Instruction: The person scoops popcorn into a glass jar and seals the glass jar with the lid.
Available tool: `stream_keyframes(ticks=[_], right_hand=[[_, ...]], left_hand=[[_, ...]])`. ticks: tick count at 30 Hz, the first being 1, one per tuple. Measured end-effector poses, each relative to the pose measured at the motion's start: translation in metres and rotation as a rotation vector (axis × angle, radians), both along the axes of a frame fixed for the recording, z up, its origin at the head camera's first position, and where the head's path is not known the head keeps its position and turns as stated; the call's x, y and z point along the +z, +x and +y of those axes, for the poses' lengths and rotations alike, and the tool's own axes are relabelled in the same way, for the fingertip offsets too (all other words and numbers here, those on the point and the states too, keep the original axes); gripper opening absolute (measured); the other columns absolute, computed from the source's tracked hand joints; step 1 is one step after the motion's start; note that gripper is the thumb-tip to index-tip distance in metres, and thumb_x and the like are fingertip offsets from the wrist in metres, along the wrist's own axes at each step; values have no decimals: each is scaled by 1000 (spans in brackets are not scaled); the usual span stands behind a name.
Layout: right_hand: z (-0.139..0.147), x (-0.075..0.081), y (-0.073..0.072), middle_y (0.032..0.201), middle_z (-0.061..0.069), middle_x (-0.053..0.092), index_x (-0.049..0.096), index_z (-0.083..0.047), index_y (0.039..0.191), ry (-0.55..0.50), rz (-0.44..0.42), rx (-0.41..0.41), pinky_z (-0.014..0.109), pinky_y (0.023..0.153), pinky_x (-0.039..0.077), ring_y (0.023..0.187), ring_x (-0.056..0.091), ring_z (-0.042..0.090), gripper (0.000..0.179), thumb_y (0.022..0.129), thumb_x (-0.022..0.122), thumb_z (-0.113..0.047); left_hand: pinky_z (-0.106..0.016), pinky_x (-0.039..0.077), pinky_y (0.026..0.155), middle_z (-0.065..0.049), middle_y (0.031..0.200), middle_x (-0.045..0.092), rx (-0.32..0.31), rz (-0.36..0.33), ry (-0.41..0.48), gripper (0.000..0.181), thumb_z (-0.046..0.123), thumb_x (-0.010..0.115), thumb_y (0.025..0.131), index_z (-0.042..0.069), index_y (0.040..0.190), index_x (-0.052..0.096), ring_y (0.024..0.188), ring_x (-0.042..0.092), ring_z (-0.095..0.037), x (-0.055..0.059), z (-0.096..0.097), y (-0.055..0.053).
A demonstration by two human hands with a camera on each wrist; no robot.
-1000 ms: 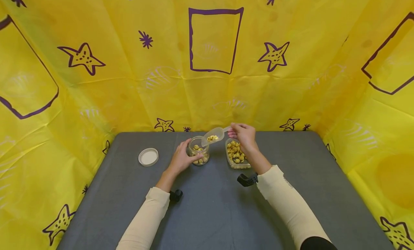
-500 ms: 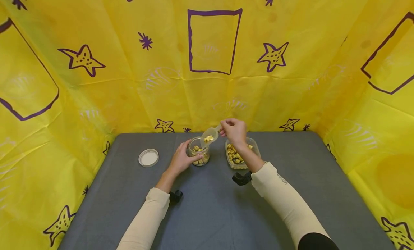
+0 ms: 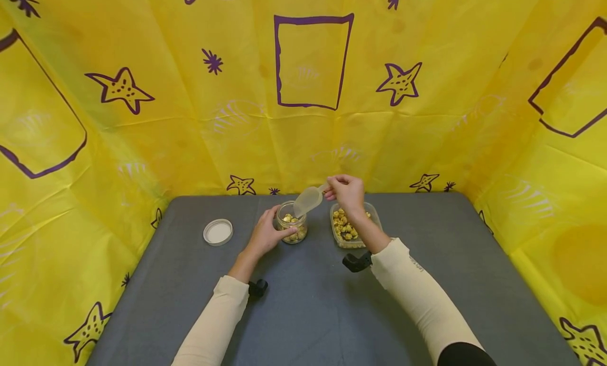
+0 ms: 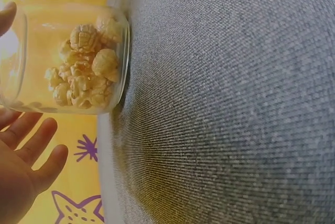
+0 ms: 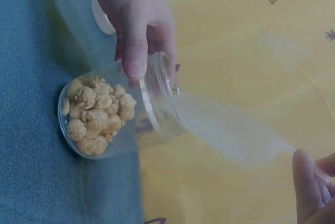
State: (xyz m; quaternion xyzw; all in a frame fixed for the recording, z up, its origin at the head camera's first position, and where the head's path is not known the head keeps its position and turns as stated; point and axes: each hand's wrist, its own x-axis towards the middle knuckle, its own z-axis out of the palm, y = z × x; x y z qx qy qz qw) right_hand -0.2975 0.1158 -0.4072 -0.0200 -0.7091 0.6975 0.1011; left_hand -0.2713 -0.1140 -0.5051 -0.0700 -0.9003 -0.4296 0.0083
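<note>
My left hand grips a clear jar near its neck, thumb across the front; the jar stands upright on the table. Caramel popcorn fills its lower part. The right hand pinches the handle of a translucent plastic scoop and holds it tilted down, its tip at the jar's mouth. No popcorn shows in the scoop. Under the right forearm sits a clear plastic tub, partly covered by the arm, with more popcorn inside.
A round lid with a pale inside lies on the grey table, left of the jar. Yellow cloth with purple drawings walls the table at the back and both sides.
The right hand has moved left with the scoop, then slightly back right. The popcorn seen in the scoop earlier is gone from it. The left hand stays on the jar.
</note>
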Motion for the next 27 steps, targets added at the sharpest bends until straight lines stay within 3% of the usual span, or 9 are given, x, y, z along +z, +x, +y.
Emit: stream_keyframes(ticks=[7, 17, 27], right_hand=[[10, 1, 0, 62, 0, 67, 63, 18, 106, -143, -58, -2, 24, 50, 55, 48, 63, 9, 29, 92, 65, -7], [24, 2, 3, 63, 1, 68, 61, 17, 113, -175, -103, -6, 28, 57, 58, 51, 64, 10, 35, 93, 65, -12], [39, 8, 1, 61, 1, 68, 61, 16, 108, -241, -77, -32, 24, 53, 56, 50, 64, 11, 28, 93, 64, -7]], left_hand=[[-56, 36, 110, -19, 142, 48, -3, 16, -32, 90, 46, 81, 75, 8, 146, 41, 132, 45, -37, 0, 0, 0], [-56, 35, 110, -20, 142, 48, -13, 29, -42, 92, 44, 82, 75, 4, 147, 39, 132, 44, -37, 1, 0, -1], [-55, 33, 112, -18, 147, 42, -10, 42, -58, 94, 47, 80, 75, 5, 148, 37, 136, 40, -35, 14, 2, -1]])
